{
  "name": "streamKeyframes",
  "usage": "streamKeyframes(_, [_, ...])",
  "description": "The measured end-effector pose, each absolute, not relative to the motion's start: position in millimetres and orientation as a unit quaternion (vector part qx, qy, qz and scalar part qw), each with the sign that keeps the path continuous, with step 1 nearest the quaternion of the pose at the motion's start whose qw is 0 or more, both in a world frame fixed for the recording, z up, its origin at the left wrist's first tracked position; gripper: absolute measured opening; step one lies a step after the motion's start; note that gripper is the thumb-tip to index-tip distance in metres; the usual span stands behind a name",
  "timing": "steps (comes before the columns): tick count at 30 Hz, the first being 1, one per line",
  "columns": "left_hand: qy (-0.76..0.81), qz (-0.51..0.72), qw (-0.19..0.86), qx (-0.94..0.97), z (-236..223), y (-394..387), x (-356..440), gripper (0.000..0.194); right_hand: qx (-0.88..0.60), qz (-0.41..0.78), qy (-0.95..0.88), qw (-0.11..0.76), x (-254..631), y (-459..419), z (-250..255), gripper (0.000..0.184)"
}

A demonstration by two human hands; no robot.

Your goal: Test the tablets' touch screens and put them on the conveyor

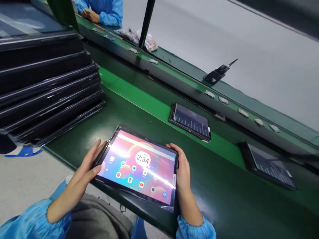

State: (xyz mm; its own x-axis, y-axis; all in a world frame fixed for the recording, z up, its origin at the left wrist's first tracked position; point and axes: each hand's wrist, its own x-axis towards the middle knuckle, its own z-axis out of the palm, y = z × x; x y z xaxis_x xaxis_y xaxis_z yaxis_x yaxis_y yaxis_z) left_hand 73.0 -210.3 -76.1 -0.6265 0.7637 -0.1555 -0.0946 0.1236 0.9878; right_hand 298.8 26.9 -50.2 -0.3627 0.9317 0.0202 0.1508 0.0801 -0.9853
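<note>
A tablet [139, 166] with a lit home screen, its clock reading 2:34, is held between my two hands over the table's near edge. My left hand [88, 164] grips its left side, the thumb lying on the front bezel. Around the right edge wraps my right hand [183, 171], its fingertips at the upper right corner and partly hidden behind the tablet. Clear film with a small white label covers the tablet's front.
Stacked black trays [50, 86] rise at the left. Two more tablets [191, 121] lie along the green belt. Small parts [209, 94] line the ledge behind, near a black stand [218, 73]. Another person's hands [91, 15] rest at the far table, near plastic bags [132, 36].
</note>
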Motion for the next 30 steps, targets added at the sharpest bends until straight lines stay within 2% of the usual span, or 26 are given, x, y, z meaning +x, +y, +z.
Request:
streamKeyframes(5, [0.703,0.580,0.324,0.254,-64,-207,85,0.069,-0.459,0.550,-0.556,0.422,295,14,-55,0.055])
streamKeyframes(8, [0.733,0.585,0.261,0.229,-59,-196,92,0.064,-0.479,0.521,-0.550,0.443,293,8,-55,0.056])
streamKeyframes(11, [0.772,0.570,0.176,0.221,-60,-181,89,0.058,-0.496,0.497,-0.568,0.430,293,4,-52,0.053])
streamKeyframes(15, [0.794,0.532,0.110,0.273,-60,-170,76,0.060,-0.484,0.493,-0.593,0.414,294,3,-50,0.051])
streamKeyframes(22, [0.799,0.511,0.142,0.285,-57,-185,79,0.054,-0.411,0.517,-0.664,0.350,306,8,-53,0.057])
streamKeyframes(25, [0.783,0.540,0.147,0.271,-61,-192,78,0.055,-0.385,0.538,-0.676,0.324,312,11,-54,0.062])
streamKeyframes(30, [0.709,0.622,0.279,0.180,-51,-189,62,0.047,-0.359,0.599,-0.641,0.319,324,12,-56,0.063])
